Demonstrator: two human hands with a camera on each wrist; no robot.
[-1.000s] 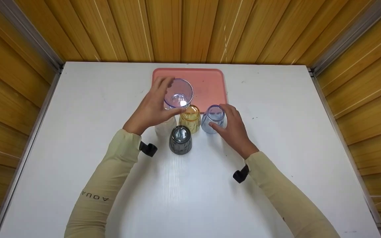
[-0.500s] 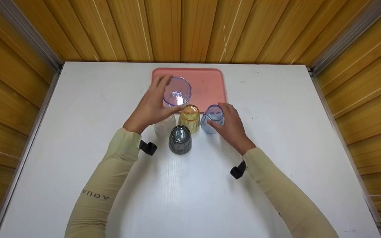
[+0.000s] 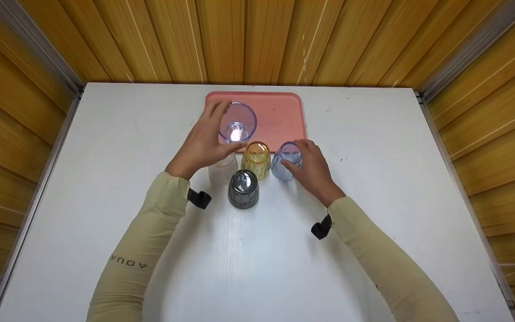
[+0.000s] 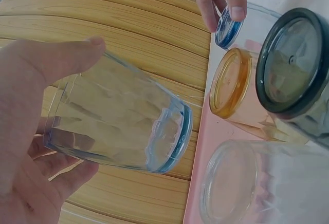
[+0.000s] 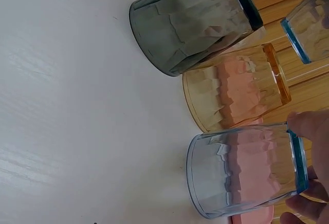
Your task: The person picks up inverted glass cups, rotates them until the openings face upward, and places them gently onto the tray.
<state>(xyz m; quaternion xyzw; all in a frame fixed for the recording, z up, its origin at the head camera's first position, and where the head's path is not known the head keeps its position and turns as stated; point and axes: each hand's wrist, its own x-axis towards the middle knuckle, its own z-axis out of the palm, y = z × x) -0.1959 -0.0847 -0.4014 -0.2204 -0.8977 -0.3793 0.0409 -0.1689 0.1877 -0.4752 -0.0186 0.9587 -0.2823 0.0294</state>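
Raised glass (image 3: 239,120) shifted leftward | left hand (image 3: 200,146): between thumb and fingers

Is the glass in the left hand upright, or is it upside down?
Upright: in the head view, the glass in the left hand shows its open rim upward.

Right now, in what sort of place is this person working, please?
Probably a booth set up for tabletop work: wood-look panels surround a plain white table on three sides, with drinking glasses and a pink tray within the person's reach.
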